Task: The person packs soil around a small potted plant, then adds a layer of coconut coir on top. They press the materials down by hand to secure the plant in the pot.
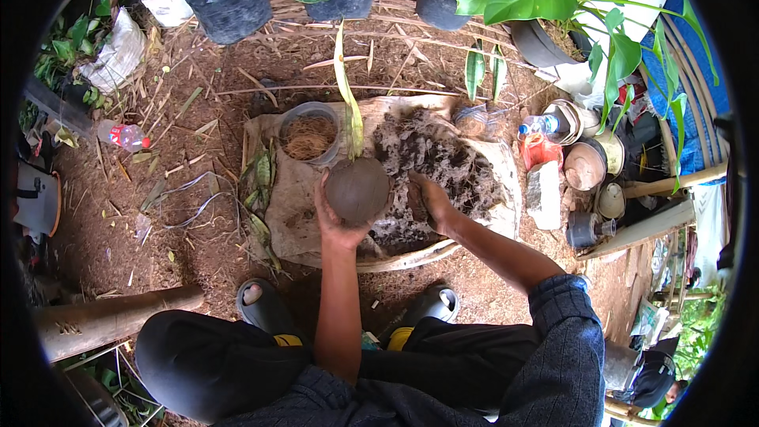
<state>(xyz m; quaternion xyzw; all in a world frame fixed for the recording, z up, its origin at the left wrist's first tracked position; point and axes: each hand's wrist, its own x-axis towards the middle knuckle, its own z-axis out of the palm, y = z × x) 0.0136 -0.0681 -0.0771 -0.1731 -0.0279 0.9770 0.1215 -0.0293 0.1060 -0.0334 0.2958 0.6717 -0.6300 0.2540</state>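
My left hand [341, 228] cups a smooth, round, dark brown ball of soil or clay [357, 191] from below and the side. A long, yellowing snake plant leaf [348, 92] rises from the ball's far side. My right hand [434, 201] is just right of the ball, apart from it, over a heap of loose dark and greyish potting mix [433, 151]. Its fingers are curled, with dark soil at them; whether they hold a clump is hard to tell. Under the heap lies a worn sack [290, 201] on the ground.
A clear plastic tub [340, 136] of brown fibre [308, 137] stands on the sack. Cut leaves [261, 190] lie at its left. Snake plants [475, 71], bottles [538, 125], a pale block [544, 196] and pots [584, 165] are rightward. Black planters [231, 9] line the far side. Another person [652, 376] is at lower right.
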